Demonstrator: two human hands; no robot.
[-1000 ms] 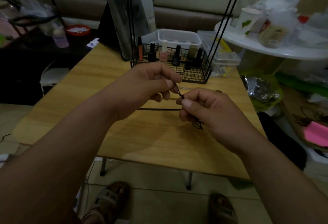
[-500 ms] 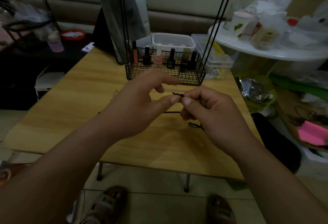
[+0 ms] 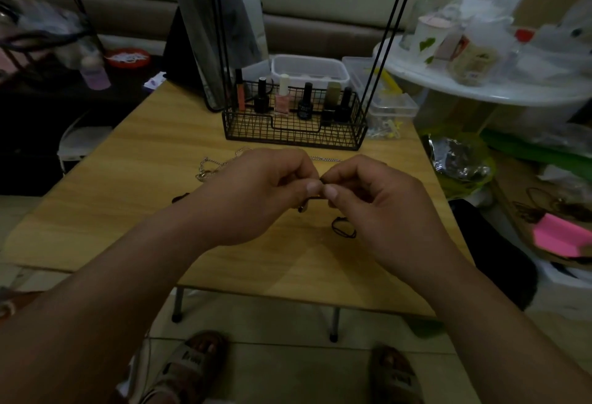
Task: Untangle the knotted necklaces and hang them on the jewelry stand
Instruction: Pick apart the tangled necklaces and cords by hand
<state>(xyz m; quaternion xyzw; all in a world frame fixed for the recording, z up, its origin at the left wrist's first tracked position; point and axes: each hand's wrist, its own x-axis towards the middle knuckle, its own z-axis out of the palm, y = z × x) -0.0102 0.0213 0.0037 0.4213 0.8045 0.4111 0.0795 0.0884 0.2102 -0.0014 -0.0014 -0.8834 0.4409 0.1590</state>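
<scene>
Left hand rejoined right hand, both pinching black cord.

Pale wood-grain counter; black grid-mesh jewelry stand; pink polish bottle; silver chain; black cord; white cup with green leaves; hot-pink paper.

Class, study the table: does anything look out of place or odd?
Nothing is spilled or broken. A silver chain lies loose on the table, partly behind the hands, not on the jewelry stand, whose visible hooks are bare. The left hand and right hand pinch a looped black cord.
</scene>
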